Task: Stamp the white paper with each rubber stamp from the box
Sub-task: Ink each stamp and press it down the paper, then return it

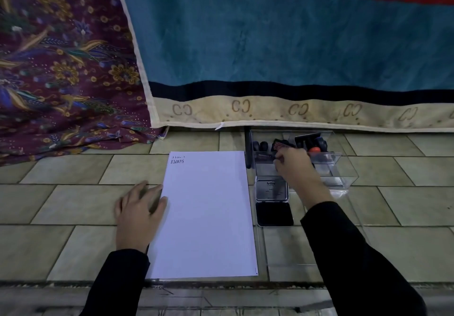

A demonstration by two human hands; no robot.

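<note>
Black-sleeved forearms reach over the tiled floor. Left hand (140, 211) lies open, flat on the white paper sheet's (206, 217) edge; thin paper slides, so pin it. Right hand (293, 164) reaches into the clear plastic box (344, 175) of dark rubber stamps (312, 141); its grip is hidden. Light, rigid stamps suit handle grips.

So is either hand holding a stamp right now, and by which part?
Left hand holds nothing; it lies flat at the white paper's edge. Right hand reaches into the clear box; any grip is hidden.
</note>
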